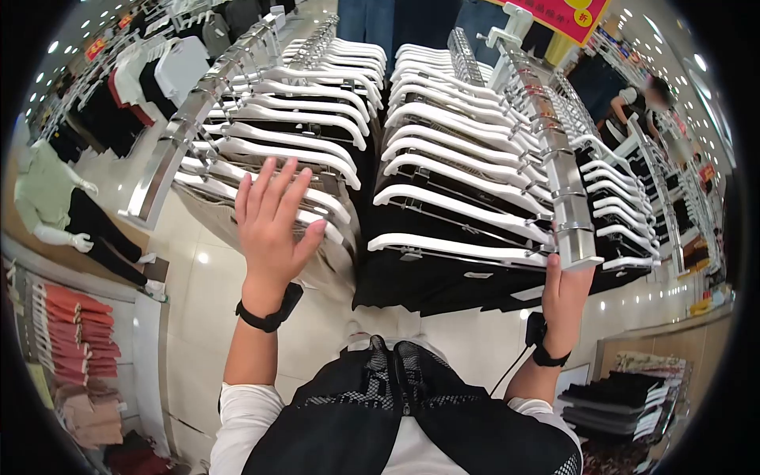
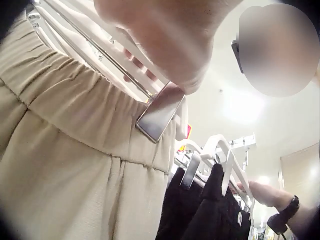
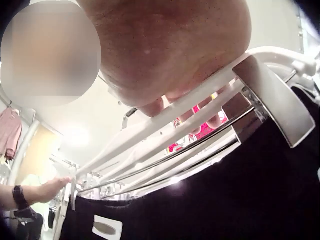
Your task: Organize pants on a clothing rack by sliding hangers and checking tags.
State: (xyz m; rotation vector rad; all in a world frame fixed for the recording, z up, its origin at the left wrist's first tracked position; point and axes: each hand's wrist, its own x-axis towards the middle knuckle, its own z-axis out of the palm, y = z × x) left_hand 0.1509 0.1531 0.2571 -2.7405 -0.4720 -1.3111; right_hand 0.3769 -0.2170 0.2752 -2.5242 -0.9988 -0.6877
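Note:
My left hand [image 1: 273, 226] lies with straight, spread fingers over the nearest white hangers [image 1: 253, 150] of the left row. Beige trousers [image 2: 70, 125] with a gathered elastic waistband hang there, held by a metal clip [image 2: 161, 111]. At the front end of the right row, my right hand [image 1: 566, 297] touches the nearest white hanger [image 1: 459, 247] beneath the rail end, its thumb straight. The rail hides part of this hand in the head view; fingertips [image 3: 151, 107] show beyond the hangers in the right wrist view. Black trousers [image 3: 210, 195] hang from that hanger by a metal clip [image 3: 275, 102].
Two metal rails, one left [image 1: 170, 150] and one right [image 1: 566, 174], carry the rows. Further hangers [image 1: 617, 210] stand right of the right rail. A dressed mannequin [image 1: 59, 198] is at left, folded black clothes [image 1: 613, 396] lie at lower right, and another person [image 1: 633, 107] stands far right.

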